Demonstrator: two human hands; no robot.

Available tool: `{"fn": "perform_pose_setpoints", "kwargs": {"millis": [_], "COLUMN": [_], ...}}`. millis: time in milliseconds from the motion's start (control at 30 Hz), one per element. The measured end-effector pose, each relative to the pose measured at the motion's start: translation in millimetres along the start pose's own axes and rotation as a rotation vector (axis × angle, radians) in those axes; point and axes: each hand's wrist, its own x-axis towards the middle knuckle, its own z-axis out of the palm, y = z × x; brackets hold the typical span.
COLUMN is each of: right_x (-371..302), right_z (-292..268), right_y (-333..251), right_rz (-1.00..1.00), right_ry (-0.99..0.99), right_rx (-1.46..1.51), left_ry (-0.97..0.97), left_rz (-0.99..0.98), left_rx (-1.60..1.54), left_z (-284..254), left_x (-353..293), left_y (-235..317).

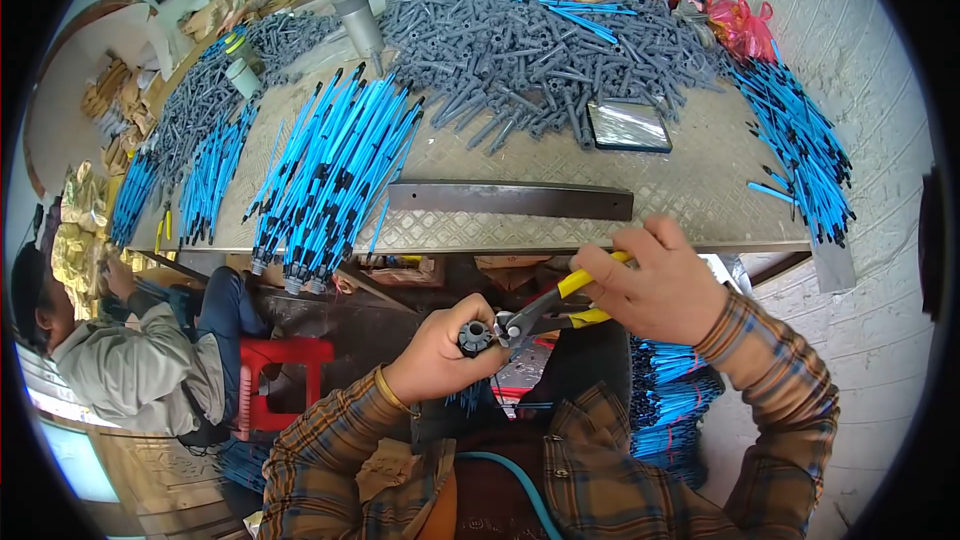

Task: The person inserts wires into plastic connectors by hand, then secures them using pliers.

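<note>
Head cam, L one of a side-by-side pr, v. wide fisheye; looks fwd & down from up on the wearer's head. Pic upright, unmirrored, so pic L = wearer's L. Wearer's own plaid shirt (610, 470) fills the bottom, v. close. L fingers (468, 312) & R fingers (600, 268) approx mid-frame, at close range. Tabletop (690, 180) beyond, running away twd the top, far end small. Wall (870, 100) on R side, curved w/ lens distortion.

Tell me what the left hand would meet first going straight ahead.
The left hand would probably meet the metal head of the yellow-handled pliers in the right hand, though depth there is hard to judge.
</note>
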Motion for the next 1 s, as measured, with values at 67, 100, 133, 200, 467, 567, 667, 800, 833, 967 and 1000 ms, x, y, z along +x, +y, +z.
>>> {"fn": "perform_pose_setpoints", "kwargs": {"millis": [67, 100, 133, 200, 467, 567, 667, 800, 833, 967, 1000], "right_x": [4, 4, 3, 1, -85, -82, -69, -68, -70, -80, -83], "right_z": [-11, -14, -16, -17, 90, 91, 79, 72, 72, 73, 74], "right_y": [3, 5, 5, 8, -93, -99, -79, -64, -65, -69, -69], "right_rz": [-0.067, -0.068, -0.070, -0.082, 0.603, 0.424, 0.338, 0.301, 0.384, 0.744, 0.840], "right_ry": [-0.062, -0.059, -0.182, -0.428, -1.011, -0.885, -0.918, -0.332, -0.462, -1.035, -1.195], "right_rx": [-0.058, -0.048, 0.028, 0.172, 2.701, 2.934, 2.784, 1.796, 1.934, 2.428, 2.531], "left_ry": [-0.017, -0.026, -0.024, -0.061, -0.254, -0.254, -0.210, -0.143, -0.175, -0.276, -0.309], "left_rz": [0.009, 0.013, 0.003, -0.055, 0.010, 0.074, 0.154, 0.060, 0.041, 0.030, 0.062], "left_rx": [0.044, 0.066, 0.069, 0.064, 0.027, 0.001, -0.014, -0.010, -0.050, -0.116, -0.098], "left_z": [0, -2, -4, -9, -13, -9, -9, -11, -10, -10, -11], "left_x": [2, 2, 1, -1, -10, -8, -6, -4, -3, -3, -3], "left_y": [3, 4, 5, 9, -5, -6, -6, -6, -4, -3, -3]}}
